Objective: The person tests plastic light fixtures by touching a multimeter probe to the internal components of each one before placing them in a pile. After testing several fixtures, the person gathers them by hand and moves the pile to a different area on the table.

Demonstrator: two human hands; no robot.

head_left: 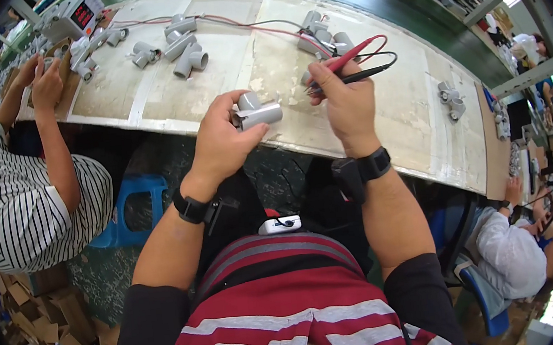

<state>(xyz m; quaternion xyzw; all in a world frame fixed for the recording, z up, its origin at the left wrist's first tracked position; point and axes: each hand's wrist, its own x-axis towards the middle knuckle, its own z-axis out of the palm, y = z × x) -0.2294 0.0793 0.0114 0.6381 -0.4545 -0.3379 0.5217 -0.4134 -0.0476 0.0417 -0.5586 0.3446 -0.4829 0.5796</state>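
My left hand [218, 141] is closed round a grey T-shaped plastic part [263, 115], just over the table's front edge. Thumb and fingers grip its left end, and the rest sticks out to the right. In my right hand [354, 109] are two test probes, a red probe [353, 51] and a black probe [359, 75]. Both are pinched together, their tips pointing left toward the grey part but apart from it. Red and black leads [253, 25] run from the probes across the table to a boxy instrument [71, 20] with a red display at the far left.
Several similar grey parts [183, 45] lie on the worn table [224, 76]; more grey parts [322, 31] sit behind my right hand and a few small grey pieces [451, 101] at the right. A co-worker in stripes [35, 207] works at the left beside a blue stool [137, 209].
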